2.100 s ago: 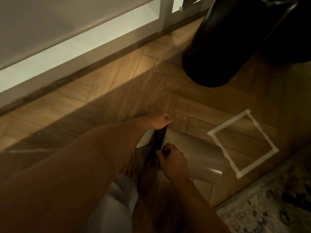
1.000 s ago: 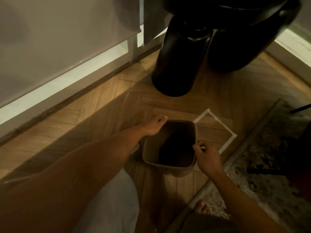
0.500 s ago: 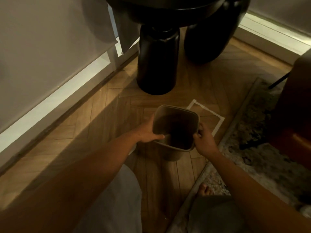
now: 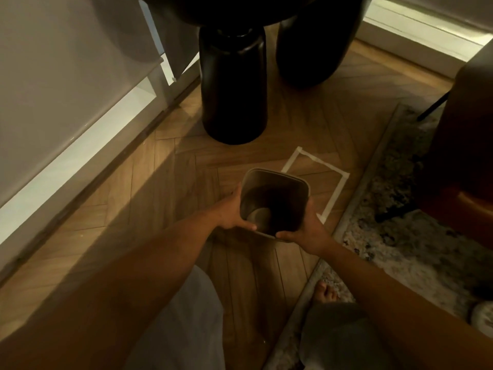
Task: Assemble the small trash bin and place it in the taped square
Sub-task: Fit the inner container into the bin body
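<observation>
A small grey-brown trash bin [image 4: 277, 180] with a rounded square rim is upright and lifted above the wooden floor, its mouth facing me. My left hand [image 4: 230, 213] grips its left wall, thumb over the near rim. My right hand [image 4: 306, 228] grips its right wall and near corner. The white taped square [image 4: 337, 186] lies on the floor just behind and to the right of the bin; the bin hides its near left part.
Two thick black furniture legs [image 4: 233, 86] stand beyond the square. A patterned rug [image 4: 400, 236] borders the floor on the right, with a dark chair [image 4: 464, 145] on it. A white wall base [image 4: 80, 145] runs along the left. My knees and a bare foot [image 4: 325, 292] are below.
The bin lay on its side, was turned upright, and now both hands hold it raised. My left hand moved from the floor beside it onto its wall. The view rose.
</observation>
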`<action>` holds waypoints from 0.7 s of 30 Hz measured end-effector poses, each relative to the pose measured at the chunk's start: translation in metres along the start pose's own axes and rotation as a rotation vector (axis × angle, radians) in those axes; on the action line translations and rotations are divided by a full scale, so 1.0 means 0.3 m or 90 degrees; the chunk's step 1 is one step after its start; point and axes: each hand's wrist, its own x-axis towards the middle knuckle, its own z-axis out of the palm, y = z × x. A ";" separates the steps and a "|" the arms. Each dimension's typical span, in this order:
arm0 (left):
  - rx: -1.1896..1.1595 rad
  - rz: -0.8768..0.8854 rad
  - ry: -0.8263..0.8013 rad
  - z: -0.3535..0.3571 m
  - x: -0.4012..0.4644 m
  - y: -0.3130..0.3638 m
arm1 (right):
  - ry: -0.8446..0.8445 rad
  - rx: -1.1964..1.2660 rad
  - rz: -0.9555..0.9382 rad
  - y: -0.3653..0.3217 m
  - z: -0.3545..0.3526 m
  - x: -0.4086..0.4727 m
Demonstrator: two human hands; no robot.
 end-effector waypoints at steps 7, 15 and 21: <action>0.015 0.002 -0.032 0.046 0.030 0.030 | -0.014 -0.030 0.023 0.025 -0.029 -0.035; 0.062 0.020 -0.086 0.124 0.063 0.065 | -0.028 -0.049 0.135 0.092 -0.051 -0.118; 0.052 0.040 -0.099 0.171 0.065 0.068 | 0.019 -0.072 0.155 0.141 -0.021 -0.166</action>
